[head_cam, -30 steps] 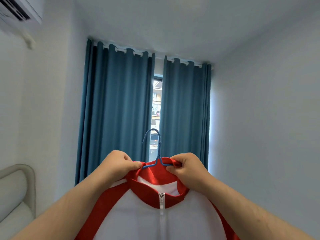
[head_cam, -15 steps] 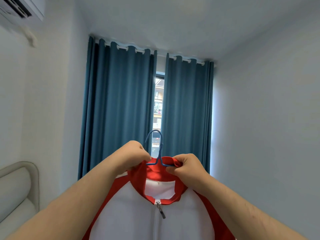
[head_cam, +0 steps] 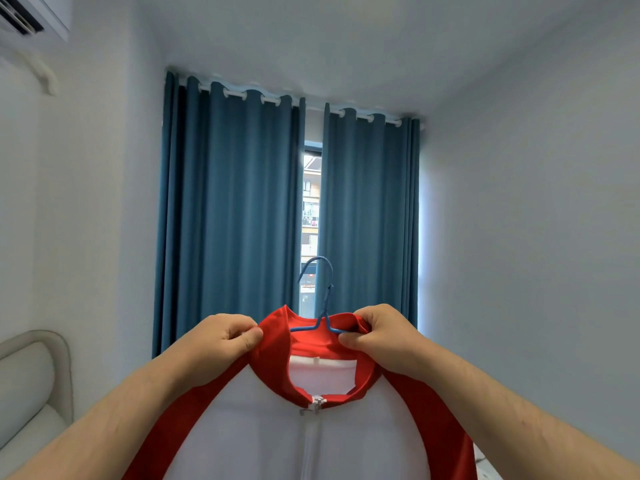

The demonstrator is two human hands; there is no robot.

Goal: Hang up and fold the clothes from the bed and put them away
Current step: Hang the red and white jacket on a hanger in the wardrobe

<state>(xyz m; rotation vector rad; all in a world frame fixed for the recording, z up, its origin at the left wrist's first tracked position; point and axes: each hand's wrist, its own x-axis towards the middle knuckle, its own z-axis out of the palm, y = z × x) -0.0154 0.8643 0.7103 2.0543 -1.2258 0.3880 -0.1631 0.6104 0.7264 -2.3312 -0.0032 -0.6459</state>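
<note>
- Pale blue-grey walls and ceiling frame teal curtains (head_cam: pixel 235 209) on the far wall. They are parted in the middle, showing a narrow strip of window (head_cam: pixel 311 216) with buildings outside.
- An air conditioner (head_cam: pixel 31 15) sits high in the upper left corner, and a padded light headboard (head_cam: pixel 34 375) shows at the lower left edge.
- I hold a white jacket (head_cam: pixel 263 427) with red sleeves up in front of me, low in the view, before the curtains.
- A blue wire hanger (head_cam: pixel 320 296) sits inside the neck. Its hook rises upright above the red collar (head_cam: pixel 273 337), across the window gap.
- My left hand (head_cam: pixel 221 337) pinches the collar's left side between thumb and curled fingers.
- My right hand (head_cam: pixel 377 330) pinches the collar's right side, where the hanger's arm runs under my fingers. I cannot tell whether they grip the wire too.
- A metal zip pull (head_cam: pixel 317 403) hangs at the collar's base, with the zip closed below it.
</note>
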